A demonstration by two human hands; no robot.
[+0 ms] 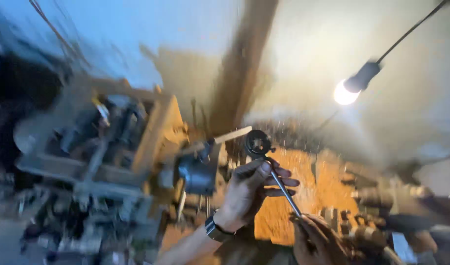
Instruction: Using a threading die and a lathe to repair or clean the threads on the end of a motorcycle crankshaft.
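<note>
A: Two hands on one tool? Where is it?

B: Yes. The left hand (pixel 252 189), w/ a dark wristband (pixel 216 229), pinches the thin rod (pixel 285 192) near its ring head (pixel 258 144), at 12 o'clock from the hand. The right hand (pixel 317 239) is closed on the rod's lower end, at 5 o'clock.

A: Around it?

B: Blurred machine (pixel 112 162) at 9 o'clock, lit bulb (pixel 346 92) at 1 o'clock.

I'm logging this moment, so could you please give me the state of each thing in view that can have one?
Light bulb: lit, hanging from a dark cord.
Ring-headed tool: held up off the bench, ring end uppermost, rod slanting down to the right.
Left hand: closed on the tool's rod just below the ring.
Right hand: at the rod's lower end; grip blurred.
Wristwatch: worn on the left wrist.
</note>
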